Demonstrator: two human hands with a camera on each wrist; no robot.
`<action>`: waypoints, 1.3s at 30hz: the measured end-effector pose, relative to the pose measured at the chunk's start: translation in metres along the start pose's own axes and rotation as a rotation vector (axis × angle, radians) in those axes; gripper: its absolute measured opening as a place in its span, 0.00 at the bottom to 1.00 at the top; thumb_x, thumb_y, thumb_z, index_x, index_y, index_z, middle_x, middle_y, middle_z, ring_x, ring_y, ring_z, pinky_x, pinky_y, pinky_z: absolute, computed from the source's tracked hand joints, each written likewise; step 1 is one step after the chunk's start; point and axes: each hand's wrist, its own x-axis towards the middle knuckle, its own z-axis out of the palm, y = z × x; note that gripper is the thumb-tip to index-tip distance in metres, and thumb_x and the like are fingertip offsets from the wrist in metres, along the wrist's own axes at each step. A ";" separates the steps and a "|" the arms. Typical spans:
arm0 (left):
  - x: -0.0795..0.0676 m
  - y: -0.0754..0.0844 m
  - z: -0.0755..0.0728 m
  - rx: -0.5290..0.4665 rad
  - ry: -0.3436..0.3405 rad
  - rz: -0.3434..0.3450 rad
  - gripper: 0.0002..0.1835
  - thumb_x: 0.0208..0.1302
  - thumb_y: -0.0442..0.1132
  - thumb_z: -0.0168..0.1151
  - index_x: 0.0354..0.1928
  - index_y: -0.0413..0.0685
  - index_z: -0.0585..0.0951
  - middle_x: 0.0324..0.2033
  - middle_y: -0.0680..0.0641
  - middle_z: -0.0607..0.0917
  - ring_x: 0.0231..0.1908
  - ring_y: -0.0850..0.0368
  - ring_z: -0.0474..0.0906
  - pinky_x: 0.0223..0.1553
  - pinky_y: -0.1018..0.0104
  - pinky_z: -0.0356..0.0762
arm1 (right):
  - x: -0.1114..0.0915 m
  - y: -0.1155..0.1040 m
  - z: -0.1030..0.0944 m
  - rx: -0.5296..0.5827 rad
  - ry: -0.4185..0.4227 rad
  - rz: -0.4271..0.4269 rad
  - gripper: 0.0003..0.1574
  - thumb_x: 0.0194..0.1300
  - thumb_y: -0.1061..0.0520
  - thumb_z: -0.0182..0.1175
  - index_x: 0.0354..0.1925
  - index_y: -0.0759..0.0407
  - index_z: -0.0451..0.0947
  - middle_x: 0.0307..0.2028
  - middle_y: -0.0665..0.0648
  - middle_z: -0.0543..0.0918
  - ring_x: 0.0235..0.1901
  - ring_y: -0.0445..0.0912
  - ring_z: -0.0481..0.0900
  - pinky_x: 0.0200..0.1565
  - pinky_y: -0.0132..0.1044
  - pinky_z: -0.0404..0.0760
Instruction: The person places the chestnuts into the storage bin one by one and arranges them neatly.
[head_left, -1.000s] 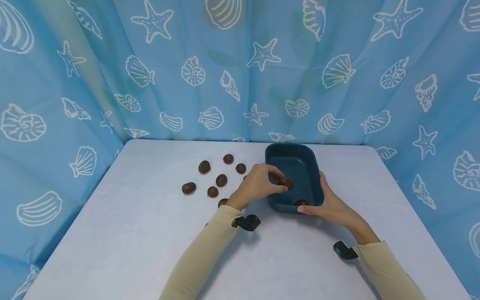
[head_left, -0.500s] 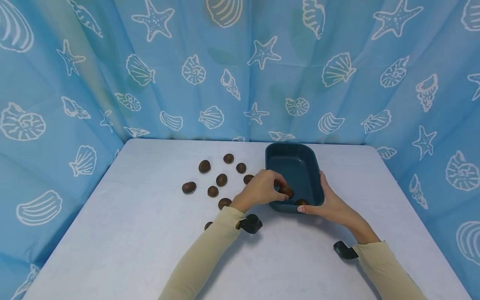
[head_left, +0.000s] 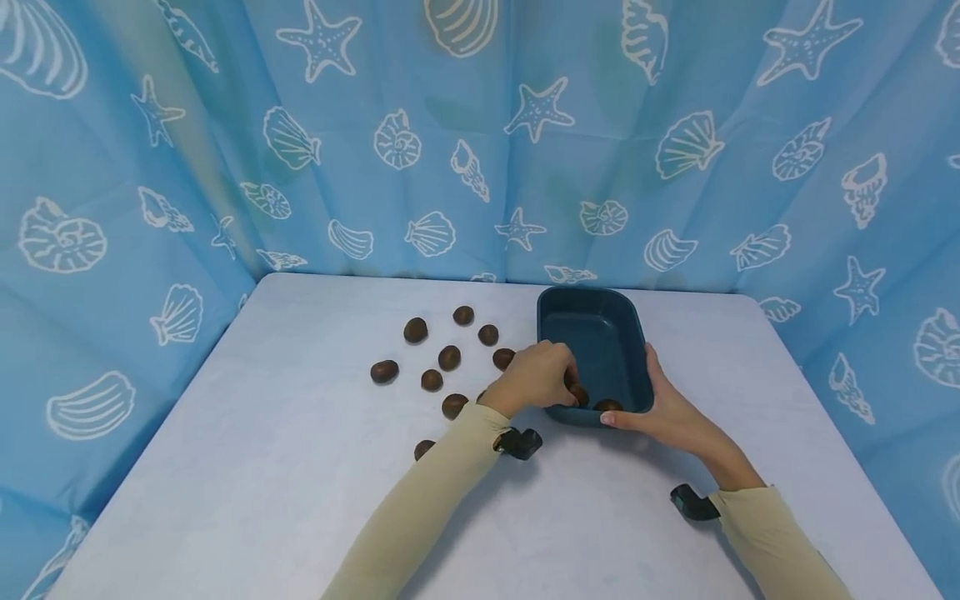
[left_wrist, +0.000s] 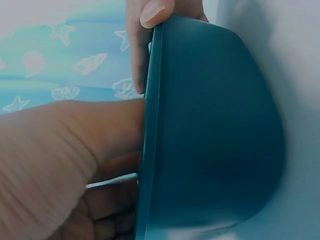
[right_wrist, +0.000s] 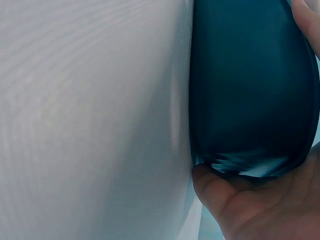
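I had a blue curtain (head_left: pixel 480 142) across the far side of the scene and down both flanks, printed with white shells and starfish. Before it stretched a pale table (head_left: pixel 247 467), flat and apparently matte. A dark teal tray (head_left: pixel 600 337) stood right of the middle, towards the far edge; I judged it stiff, smooth and fairly light, best held at a corner with thumb and fingers on adjoining walls. The right hand (head_left: pixel 667 408) gripped it that way, at the near right corner. The left hand (head_left: pixel 538 375) reached over the left wall, fingers curled, pinching a brown piece (head_left: pixel 579 394) inside the near left corner. A second piece (head_left: pixel 608 406) lay to its right, by the near wall. Loose pieces (head_left: pixel 449 358) were scattered left of the tray; I reckoned them firm, light and apt to roll, best pinched around their sides.
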 end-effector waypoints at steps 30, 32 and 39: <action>0.003 0.008 0.005 0.179 -0.013 -0.006 0.09 0.60 0.46 0.77 0.41 0.55 0.92 0.37 0.57 0.92 0.46 0.59 0.83 0.59 0.63 0.76 | 0.001 0.001 0.002 -0.019 0.015 -0.018 0.87 0.58 0.39 0.74 0.80 0.46 0.11 0.83 0.69 0.31 0.79 0.75 0.43 0.68 0.80 0.56; 0.001 0.006 0.005 0.142 -0.011 -0.003 0.13 0.61 0.47 0.77 0.46 0.53 0.91 0.41 0.56 0.92 0.46 0.59 0.83 0.58 0.64 0.78 | 0.000 0.002 0.003 -0.017 0.013 -0.020 0.87 0.59 0.39 0.74 0.79 0.46 0.11 0.83 0.69 0.31 0.79 0.75 0.42 0.68 0.80 0.56; -0.017 -0.002 -0.016 -0.157 0.068 0.013 0.23 0.66 0.46 0.73 0.61 0.48 0.84 0.54 0.50 0.89 0.53 0.58 0.85 0.55 0.66 0.83 | 0.000 0.002 0.003 -0.027 0.010 -0.011 0.86 0.61 0.37 0.72 0.79 0.44 0.10 0.83 0.68 0.30 0.79 0.76 0.42 0.67 0.81 0.56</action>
